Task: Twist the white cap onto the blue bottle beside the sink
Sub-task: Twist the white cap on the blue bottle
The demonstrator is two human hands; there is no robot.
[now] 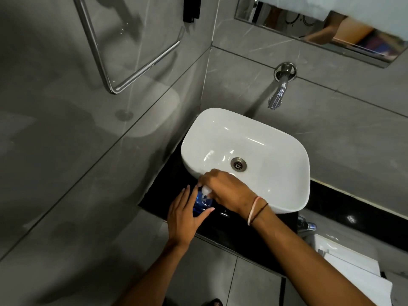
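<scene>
A blue bottle (pixel 202 202) stands upright on the black counter (pixel 238 235), just left of the white sink (pixel 284 177). My left hand (pixel 185 215) wraps around the bottle's body from the left, thumb across its front. My right hand (pixel 225 191) reaches over the sink's front rim, and its fingers pinch the white cap (pixel 206 190) sitting on the bottle's neck. Most of the bottle is hidden behind my two hands.
A chrome tap (pixel 279 91) juts from the grey tiled wall above the sink. A towel rail (pixel 132 69) hangs on the left wall. A mirror (pixel 331 25) is at the top right. White objects (pixel 351 268) and a chrome fitting (pixel 306 226) lie at the lower right.
</scene>
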